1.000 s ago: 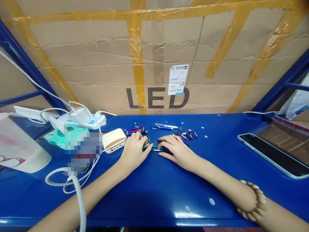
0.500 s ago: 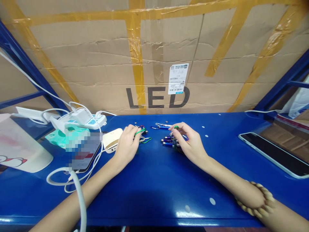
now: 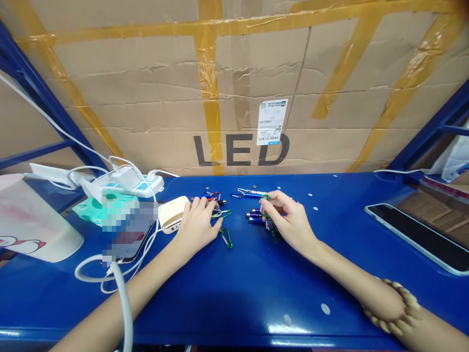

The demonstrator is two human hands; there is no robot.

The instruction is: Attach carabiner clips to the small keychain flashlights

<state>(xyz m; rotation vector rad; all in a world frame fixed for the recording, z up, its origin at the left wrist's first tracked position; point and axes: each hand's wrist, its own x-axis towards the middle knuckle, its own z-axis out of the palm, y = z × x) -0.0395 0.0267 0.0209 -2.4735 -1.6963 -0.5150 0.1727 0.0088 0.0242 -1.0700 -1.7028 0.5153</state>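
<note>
On the blue shelf top (image 3: 238,278) lies a scatter of small keychain lights and coloured carabiner clips (image 3: 252,215). My left hand (image 3: 200,222) rests palm down with curled fingers on a clip at the left of the scatter. A green carabiner (image 3: 227,237) lies loose just right of that hand. My right hand (image 3: 287,217) pinches a small green carabiner (image 3: 264,198) between thumb and forefinger, above several blue keychain lights. A blue light with a silver clip (image 3: 247,193) lies further back.
A large taped cardboard box marked LED (image 3: 238,98) stands behind the shelf. At left are a white power bank (image 3: 171,213), a power strip with cables (image 3: 124,182), a phone and a white bag (image 3: 32,230). A tablet (image 3: 417,237) lies at right.
Both hands first lay together over the clips, then drew apart. My right hand lifted a green carabiner. A green carabiner now lies loose beside my left hand.
</note>
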